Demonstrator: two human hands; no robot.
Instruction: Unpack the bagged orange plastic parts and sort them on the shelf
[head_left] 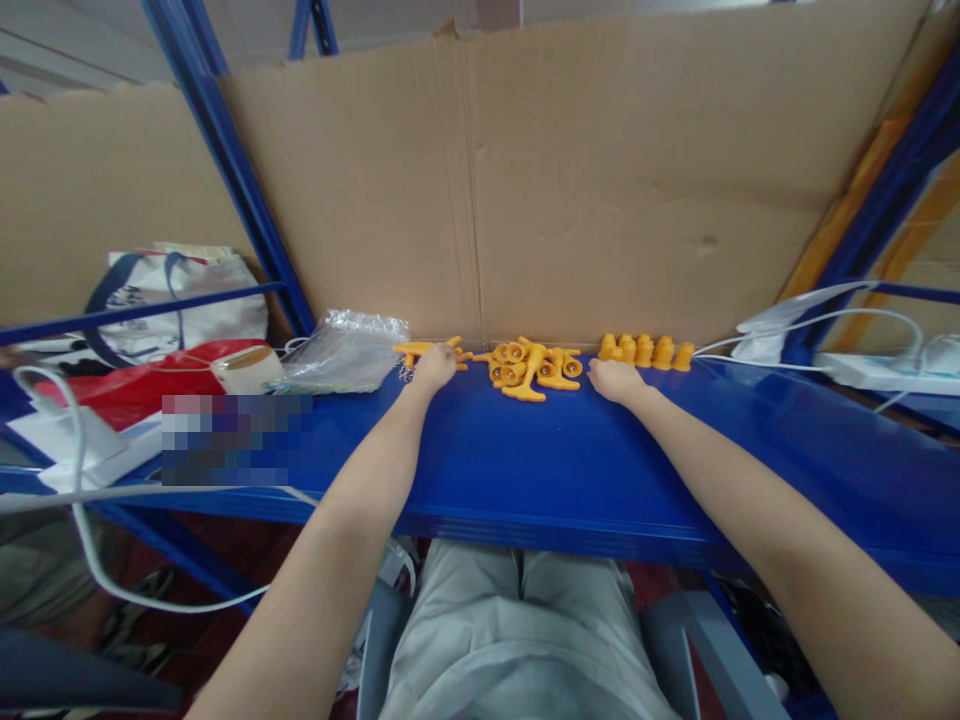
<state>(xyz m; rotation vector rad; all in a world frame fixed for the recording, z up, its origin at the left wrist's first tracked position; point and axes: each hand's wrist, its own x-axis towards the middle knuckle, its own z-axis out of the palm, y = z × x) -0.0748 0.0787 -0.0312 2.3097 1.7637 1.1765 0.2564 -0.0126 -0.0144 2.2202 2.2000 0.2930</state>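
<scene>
Some lettering [138, 325] on tote bag [217, 308] blurs; left hand [436, 366] touches yellow pieces [408, 349]

Cardboard wall [600, 180] — blue frame [249, 200] — reddish floor [236, 540].

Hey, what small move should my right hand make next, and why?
Probably close the right hand on the leftmost piece in the row of upright yellow pieces: it sits right at that end, while the left hand is at some yellow T-shaped pieces. Whether either grips anything is hidden.
</scene>
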